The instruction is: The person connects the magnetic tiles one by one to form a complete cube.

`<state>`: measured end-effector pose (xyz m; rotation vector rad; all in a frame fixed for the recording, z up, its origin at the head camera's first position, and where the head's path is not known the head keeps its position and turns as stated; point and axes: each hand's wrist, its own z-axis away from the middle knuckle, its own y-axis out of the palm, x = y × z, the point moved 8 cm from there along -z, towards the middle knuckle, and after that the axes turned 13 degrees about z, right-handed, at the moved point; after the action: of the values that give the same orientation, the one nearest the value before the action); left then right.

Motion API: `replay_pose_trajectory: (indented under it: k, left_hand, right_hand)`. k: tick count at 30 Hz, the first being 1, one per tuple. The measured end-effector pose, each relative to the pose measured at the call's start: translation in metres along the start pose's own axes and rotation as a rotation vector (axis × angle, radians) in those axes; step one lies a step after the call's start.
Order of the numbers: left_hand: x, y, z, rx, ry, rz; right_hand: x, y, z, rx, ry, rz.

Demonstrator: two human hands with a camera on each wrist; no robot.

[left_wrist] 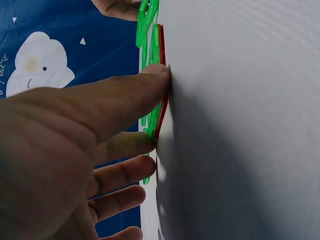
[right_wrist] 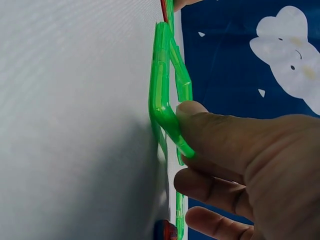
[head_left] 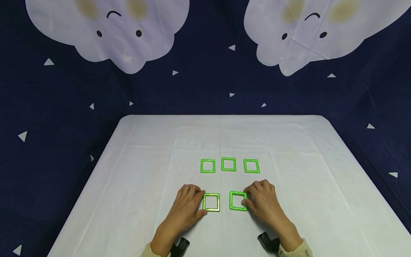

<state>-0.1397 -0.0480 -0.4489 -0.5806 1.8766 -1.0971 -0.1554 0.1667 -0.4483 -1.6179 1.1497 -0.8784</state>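
Two hollow green squares, the left square (head_left: 219,202) and the right square (head_left: 231,201), are toward the near edge of the white table (head_left: 154,135), between a person's left hand (head_left: 185,204) and right hand (head_left: 264,200). White tabletop shows through both openings. The left square has a red layer on its table side; the right square is glossy and translucent, and looks tilted. Left thumb and forefinger pinch the left square at its two corners facing the table's left edge, the other fingers spread apart. Right thumb and forefinger pinch the right square's side nearest the right edge. Three more green squares (head_left: 228,170) form a row nearer the far edge.
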Motion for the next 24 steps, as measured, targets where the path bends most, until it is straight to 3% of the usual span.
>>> replay_pose_trajectory:
  k: [24]
  left_hand:
    - [-0.0035,0.0031,-0.0022,0.02,0.002,-0.011]
  right_hand:
    - [-0.001,-0.0101,-0.0004,-0.145,-0.011,-0.155]
